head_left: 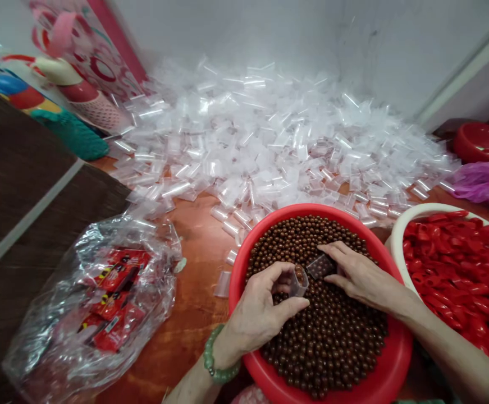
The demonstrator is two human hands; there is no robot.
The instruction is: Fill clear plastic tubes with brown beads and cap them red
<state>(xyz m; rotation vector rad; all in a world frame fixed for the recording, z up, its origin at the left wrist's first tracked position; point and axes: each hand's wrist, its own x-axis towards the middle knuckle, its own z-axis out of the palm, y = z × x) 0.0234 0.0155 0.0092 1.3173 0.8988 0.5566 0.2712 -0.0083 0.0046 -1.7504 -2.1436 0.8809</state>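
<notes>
My left hand (pixel 265 306), with a green bead bracelet at the wrist, pinches a small clear plastic sleeve (pixel 298 282). Several brown balls show in the sleeve's open end. Just to the right, my right hand (pixel 353 275) grips a small dark rectangular piece (pixel 320 266) between thumb and fingers; whether it is a scoop or a block I cannot tell. Both hands are over a red basin (pixel 401 359) filled with small shiny brown balls (pixel 324 342). The sleeve and the dark piece are close together, low over the balls.
Behind the basin lies a big heap of clear plastic sleeves (pixel 261 134). A white tub (pixel 398 238) of red plastic pieces (pixel 458 269) stands right. At left are a clear bag (pixel 59 314) with red packets (pixel 120 325) and a dark panel (pixel 37 174). A purple bag (pixel 486 179) lies far right.
</notes>
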